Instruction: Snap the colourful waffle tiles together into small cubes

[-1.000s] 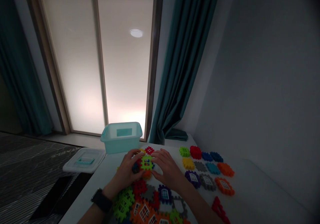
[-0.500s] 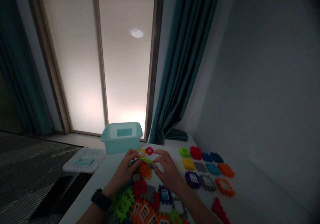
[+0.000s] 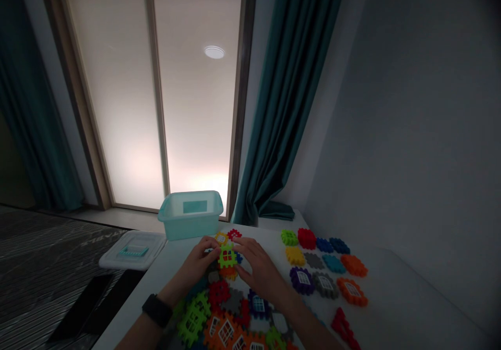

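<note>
Between my two hands is a lime-green square building piece (image 3: 227, 256) with notched edges and a window-like grid, its face turned toward me. My left hand (image 3: 202, 258) pinches its left edge and wears a dark watch on the wrist. My right hand (image 3: 256, 264) has thumb and fingers at its right edge. Under and behind it, an orange piece (image 3: 230, 273) shows in part. A yellow piece (image 3: 221, 238) and a red piece (image 3: 235, 234) lie just beyond the fingers. Nearer me spreads a pile of orange, green, red, grey and purple pieces (image 3: 227, 332).
A teal plastic bin (image 3: 191, 230) stands at the table's back edge, with a clear lid (image 3: 133, 251) to its left. On the right, stacks of notched pieces stand in rows, including a yellow stack (image 3: 295, 256) and a purple stack (image 3: 301, 280). Red triangular pieces (image 3: 344, 329) lie nearer.
The lime-green piece has been tilted from nearly edge-on to facing me. My right hand has shifted slightly left and its fingers have moved along the piece.
</note>
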The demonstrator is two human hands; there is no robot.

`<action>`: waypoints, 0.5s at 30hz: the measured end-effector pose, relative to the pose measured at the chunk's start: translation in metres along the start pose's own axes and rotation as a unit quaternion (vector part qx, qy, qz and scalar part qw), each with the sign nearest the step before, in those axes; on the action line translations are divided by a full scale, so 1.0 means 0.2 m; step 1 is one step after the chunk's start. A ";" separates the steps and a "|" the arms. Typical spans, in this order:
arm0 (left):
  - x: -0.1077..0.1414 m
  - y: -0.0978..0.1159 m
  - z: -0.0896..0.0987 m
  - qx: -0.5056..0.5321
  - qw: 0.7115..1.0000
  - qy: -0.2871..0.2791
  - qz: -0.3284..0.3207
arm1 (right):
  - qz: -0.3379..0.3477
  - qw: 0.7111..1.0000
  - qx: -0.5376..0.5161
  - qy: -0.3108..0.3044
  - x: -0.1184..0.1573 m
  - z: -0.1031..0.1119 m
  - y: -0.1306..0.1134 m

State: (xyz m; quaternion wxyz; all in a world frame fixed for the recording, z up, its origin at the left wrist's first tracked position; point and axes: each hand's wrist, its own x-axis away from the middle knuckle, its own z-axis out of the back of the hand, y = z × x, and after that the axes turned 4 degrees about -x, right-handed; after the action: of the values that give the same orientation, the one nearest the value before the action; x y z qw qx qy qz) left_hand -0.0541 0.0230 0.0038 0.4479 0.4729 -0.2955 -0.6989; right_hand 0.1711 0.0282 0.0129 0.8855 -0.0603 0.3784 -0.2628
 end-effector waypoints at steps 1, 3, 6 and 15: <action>0.00 0.00 0.00 -0.007 1.000 -0.004 -0.001 | 0.003 1.000 0.003 -0.011 0.00 0.01 0.00; 0.00 -0.01 0.00 -0.015 1.000 -0.017 -0.002 | 0.004 1.000 0.005 -0.028 0.00 0.02 -0.01; 0.00 -0.03 0.00 -0.027 0.999 -0.020 -0.017 | -0.001 0.999 -0.002 -0.040 -0.01 0.03 0.00; 0.04 -0.05 0.01 -0.253 0.956 0.003 -0.151 | -0.022 0.999 -0.015 -0.045 -0.01 0.05 0.03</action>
State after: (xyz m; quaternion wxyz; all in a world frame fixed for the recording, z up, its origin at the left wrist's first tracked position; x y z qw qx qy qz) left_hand -0.0609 0.0201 -0.0075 0.4435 0.3856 -0.0330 -0.8084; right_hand 0.1791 0.0327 0.0193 0.8947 -0.0937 0.3406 -0.2735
